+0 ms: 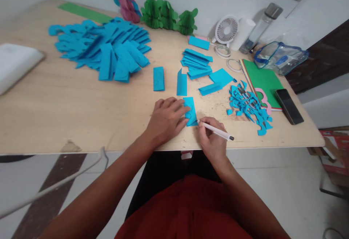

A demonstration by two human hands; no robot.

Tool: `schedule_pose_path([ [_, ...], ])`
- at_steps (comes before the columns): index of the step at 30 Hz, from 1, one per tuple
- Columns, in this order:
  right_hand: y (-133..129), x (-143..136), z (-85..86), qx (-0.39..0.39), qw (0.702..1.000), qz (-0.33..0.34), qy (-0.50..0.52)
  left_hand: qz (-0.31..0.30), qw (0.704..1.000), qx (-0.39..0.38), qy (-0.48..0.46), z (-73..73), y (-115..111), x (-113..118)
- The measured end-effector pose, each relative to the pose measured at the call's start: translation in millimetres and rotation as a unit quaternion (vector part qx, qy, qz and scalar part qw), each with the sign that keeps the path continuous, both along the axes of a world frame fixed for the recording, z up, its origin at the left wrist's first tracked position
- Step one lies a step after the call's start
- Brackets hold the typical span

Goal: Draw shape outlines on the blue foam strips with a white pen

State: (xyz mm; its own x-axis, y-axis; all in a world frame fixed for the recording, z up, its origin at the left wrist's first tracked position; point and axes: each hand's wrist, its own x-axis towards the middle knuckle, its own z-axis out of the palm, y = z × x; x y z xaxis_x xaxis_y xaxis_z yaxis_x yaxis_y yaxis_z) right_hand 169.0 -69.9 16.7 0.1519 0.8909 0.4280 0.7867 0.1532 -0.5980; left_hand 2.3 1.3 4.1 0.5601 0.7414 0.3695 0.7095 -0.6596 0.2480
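A folded piece of blue paper [191, 112] lies flat near the front edge of the table, with curved pen lines drawn on it. My left hand [167, 118] rests flat with fingers stretched out, its fingertips on the paper's left side. In my right hand [214, 137] is a white pen [218, 130] with a dark end, its tip at the paper's lower right corner. Just beyond are a folded blue strip standing partly open [182, 83] and another folded blue strip [158, 79].
A large pile of blue cut paper [100, 46] lies at the back left. Blue scraps [248, 102], a green sheet [263, 81] and a phone [289, 106] are on the right. Green paper decorations [159, 13], a small fan [227, 30] and a bottle [260, 28] stand along the wall.
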Motion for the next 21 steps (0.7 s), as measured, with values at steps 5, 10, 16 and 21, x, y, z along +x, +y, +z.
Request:
schedule_pose_path([
  [5, 0, 0, 1.5, -0.016, 1.0, -0.009, 0.01, 0.0, 1.0, 0.0, -0.002, 0.4, 0, 1],
  [10, 2, 4, -7.0, -0.036, 0.994, 0.004, 0.105, 0.002, 1.0, -0.004, 0.001, 0.5, 0, 1],
  [16, 2, 7, -12.7, -0.013, 0.988, 0.012, 0.155, 0.0, 1.0, -0.01, -0.009, 1.6, -1, 1],
  [21, 1, 4, -2.8, 0.005, 0.992, 0.04, 0.121, 0.002, 1.0, -0.014, -0.006, 2.6, -1, 1],
])
